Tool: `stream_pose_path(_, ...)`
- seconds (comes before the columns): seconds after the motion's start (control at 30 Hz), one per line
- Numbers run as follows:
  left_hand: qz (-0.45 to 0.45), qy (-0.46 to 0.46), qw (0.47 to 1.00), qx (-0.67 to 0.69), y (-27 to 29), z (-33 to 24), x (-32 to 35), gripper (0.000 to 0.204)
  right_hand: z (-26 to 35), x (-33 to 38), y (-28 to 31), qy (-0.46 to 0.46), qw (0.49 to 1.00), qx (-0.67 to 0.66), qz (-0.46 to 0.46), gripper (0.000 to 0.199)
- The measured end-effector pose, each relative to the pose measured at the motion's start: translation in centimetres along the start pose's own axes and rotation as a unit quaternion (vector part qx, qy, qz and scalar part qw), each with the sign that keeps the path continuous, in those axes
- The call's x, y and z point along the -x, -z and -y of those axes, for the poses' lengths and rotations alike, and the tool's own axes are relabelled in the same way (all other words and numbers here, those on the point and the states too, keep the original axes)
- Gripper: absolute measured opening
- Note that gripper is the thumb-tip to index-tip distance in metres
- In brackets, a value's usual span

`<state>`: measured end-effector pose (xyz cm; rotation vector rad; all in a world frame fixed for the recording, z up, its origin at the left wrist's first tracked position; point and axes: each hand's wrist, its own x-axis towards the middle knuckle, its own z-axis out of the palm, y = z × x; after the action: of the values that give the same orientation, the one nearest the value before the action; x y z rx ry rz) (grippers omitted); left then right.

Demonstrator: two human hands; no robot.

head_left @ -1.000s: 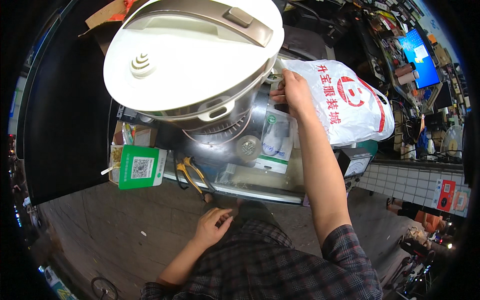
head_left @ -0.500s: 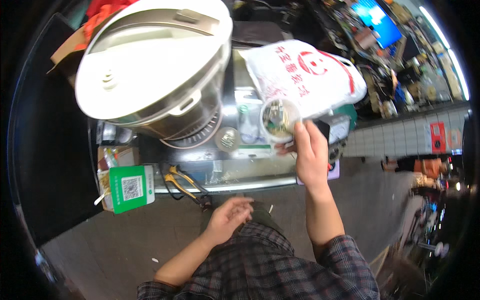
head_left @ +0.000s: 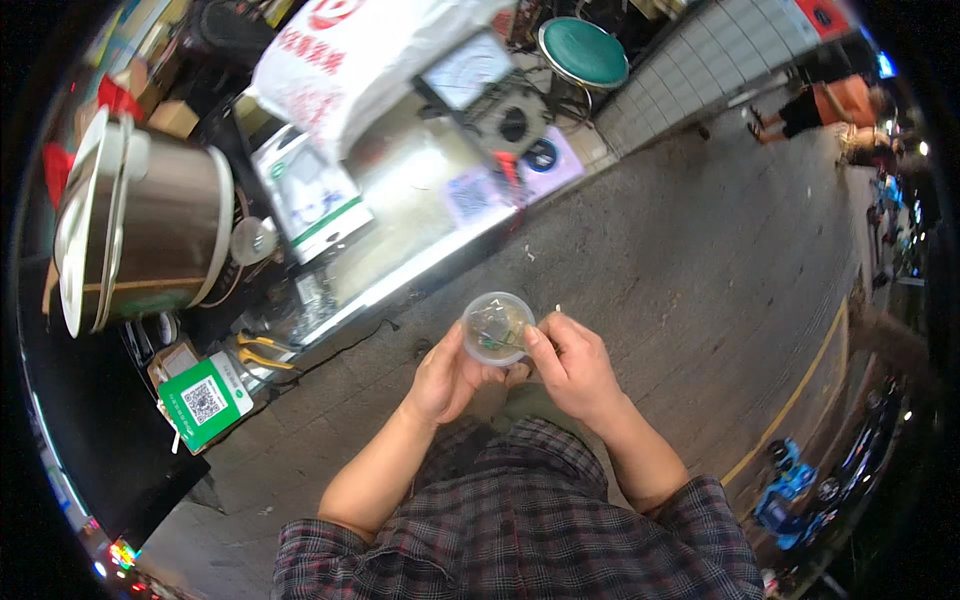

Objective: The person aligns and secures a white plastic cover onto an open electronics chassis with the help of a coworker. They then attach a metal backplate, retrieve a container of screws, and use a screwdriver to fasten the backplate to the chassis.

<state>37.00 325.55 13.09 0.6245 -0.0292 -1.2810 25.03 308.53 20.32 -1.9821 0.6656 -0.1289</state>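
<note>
A round clear plastic cup [head_left: 497,328] with small mixed pieces in its bottom is held in front of my body, over the floor. My left hand [head_left: 447,378] wraps the cup's left side and lower edge. At its right rim, the thumb of my right hand [head_left: 575,370] comes over the edge, with the other fingers curled in. A small pale tip [head_left: 558,309] shows above those fingers; what they pinch is hidden. Beyond the cup runs the glass counter [head_left: 405,225], its metal front edge slanting up to the right.
On the counter are a large steel cooker [head_left: 165,215], a white plastic bag [head_left: 365,55], a small clear lidded tub [head_left: 253,241], yellow-handled pliers [head_left: 265,355], a green code card [head_left: 207,402] and a purple box [head_left: 555,165]. A green stool [head_left: 583,52] stands beyond. People [head_left: 840,105] are far right.
The cup has come off the counter area toward my body. My left hand, empty before, now holds it, and my right hand has shifted to its right rim. The view has turned right.
</note>
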Motion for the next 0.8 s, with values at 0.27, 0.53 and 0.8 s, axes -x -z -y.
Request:
stream_pose_path(0.27, -0.011, 0.022, 1.0, 0.003, -7.6, 9.3, -6.7, 0.051, -5.0, 3.4, 9.2, 0.126, 0.964, 0.199, -0.125, 0.04)
stream_pose_path(0.53, 0.013, 0.094, 0.995, -0.004, -9.0, 13.3, -9.3, 0.051, -8.9, 4.4, 13.6, 0.072, 0.977, 0.156, -0.124, 0.024)
stream_pose_path(0.8, -0.005, 0.18, 0.984, 0.008, -11.5, 13.6, -10.8, 0.049, -10.6, 5.3, 15.6, -0.023, 0.986, 0.002, -0.164, 0.018)
